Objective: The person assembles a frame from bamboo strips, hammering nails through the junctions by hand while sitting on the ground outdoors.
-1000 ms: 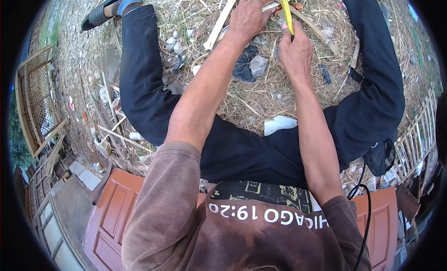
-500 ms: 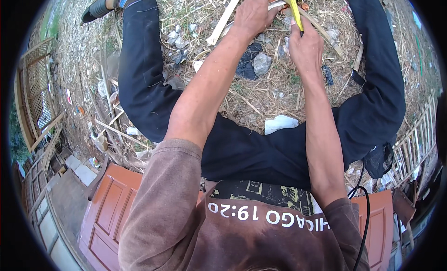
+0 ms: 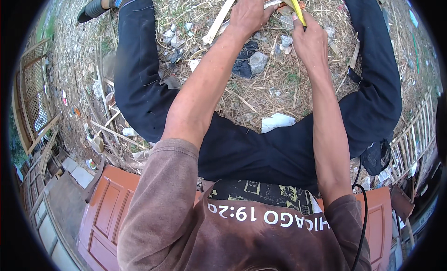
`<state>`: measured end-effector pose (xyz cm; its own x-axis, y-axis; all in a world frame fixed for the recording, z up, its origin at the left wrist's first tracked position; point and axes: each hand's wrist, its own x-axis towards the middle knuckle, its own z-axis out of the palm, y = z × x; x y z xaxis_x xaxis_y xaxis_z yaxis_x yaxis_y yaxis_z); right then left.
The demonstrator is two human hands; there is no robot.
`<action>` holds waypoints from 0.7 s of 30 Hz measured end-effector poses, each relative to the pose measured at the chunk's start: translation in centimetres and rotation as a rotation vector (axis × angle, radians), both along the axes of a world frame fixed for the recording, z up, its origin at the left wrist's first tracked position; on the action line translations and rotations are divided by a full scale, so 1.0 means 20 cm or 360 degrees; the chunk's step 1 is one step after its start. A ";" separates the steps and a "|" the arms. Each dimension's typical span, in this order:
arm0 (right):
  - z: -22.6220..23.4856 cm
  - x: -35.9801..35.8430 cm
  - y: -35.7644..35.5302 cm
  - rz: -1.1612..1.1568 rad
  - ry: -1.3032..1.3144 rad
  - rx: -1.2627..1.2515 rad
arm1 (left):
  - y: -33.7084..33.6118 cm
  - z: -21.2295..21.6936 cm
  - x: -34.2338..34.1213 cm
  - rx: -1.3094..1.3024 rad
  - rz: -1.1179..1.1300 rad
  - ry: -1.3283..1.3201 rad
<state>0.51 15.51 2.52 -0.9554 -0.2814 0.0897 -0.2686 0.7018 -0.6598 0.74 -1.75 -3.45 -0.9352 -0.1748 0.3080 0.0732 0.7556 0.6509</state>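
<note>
Straw-strewn, stony ground [image 3: 247,103] spreads beneath both hands: the right hand [image 3: 311,41] is wrapped around a yellow handle [image 3: 297,8] slanting toward the far edge, just right of the left hand [image 3: 248,13], which lies beside a pale wood strip [image 3: 222,17], though its fingers are partly cut off and I cannot tell whether they grip anything. Nearer, a grey stone [image 3: 258,62] and a white scrap [image 3: 277,122] lie between dark-trousered legs [image 3: 137,61]. Outward are a lattice panel [image 3: 36,96] at left, a slatted fence [image 3: 412,143] at right and a reddish-brown panel [image 3: 109,210] near left.
</note>
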 end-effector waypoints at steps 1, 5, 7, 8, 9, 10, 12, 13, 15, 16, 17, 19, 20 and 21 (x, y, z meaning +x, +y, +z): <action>0.03 -0.04 0.01 0.0001 0.0024 -0.0079 | -0.01 0.00 -0.01 -0.0022 0.0029 0.0004; 0.13 -0.03 0.02 -0.0073 -0.0116 -0.0198 | 0.01 -0.01 0.02 -0.0058 0.0039 -0.0002; 0.04 -0.06 0.05 0.0041 -0.0065 0.0138 | 0.02 0.00 0.01 -0.0065 0.0011 0.0092; 0.03 -0.08 0.07 0.0046 -0.0055 0.0132 | 0.00 0.00 0.01 0.0025 -0.0009 0.0024; 0.03 -0.10 0.08 0.0031 -0.0088 0.0171 | -0.01 0.00 0.00 0.0114 -0.0029 -0.0045; 0.03 -0.13 0.09 0.0016 -0.0121 0.0210 | -0.02 0.01 -0.01 0.0109 -0.0024 -0.0035; 0.08 -0.15 0.09 0.0075 -0.0049 0.0176 | -0.02 0.00 0.01 0.0037 -0.0023 0.0047; 0.11 -0.14 0.09 0.0050 -0.0104 0.0071 | -0.02 -0.01 0.02 0.0031 -0.0002 0.0014; 0.15 -0.12 0.08 0.0038 -0.0132 -0.0050 | -0.03 0.03 0.02 0.0018 0.0007 -0.0089; 0.13 -0.12 0.07 0.0047 -0.0131 -0.0049 | -0.04 0.05 0.02 0.0002 0.0013 -0.0194; 0.11 -0.11 0.09 0.0085 -0.0113 -0.0050 | -0.04 0.05 0.01 0.0008 0.0009 -0.0180; 0.04 -0.10 0.09 0.0186 0.0016 0.0045 | -0.08 0.02 0.03 -0.0072 -0.0042 0.0070; 0.03 -0.10 0.10 0.0188 0.0027 0.0049 | -0.07 0.03 0.03 -0.0068 -0.0039 0.0081; 0.03 -0.11 0.10 0.0169 -0.0091 0.0115 | -0.06 0.07 0.05 -0.0056 -0.0045 0.0003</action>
<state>-1.61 17.51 3.12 -0.9227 -0.3852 0.0118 -0.3076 0.7176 -0.6248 1.74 -2.99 -2.14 -0.9391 -0.1372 0.3152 0.0961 0.7757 0.6238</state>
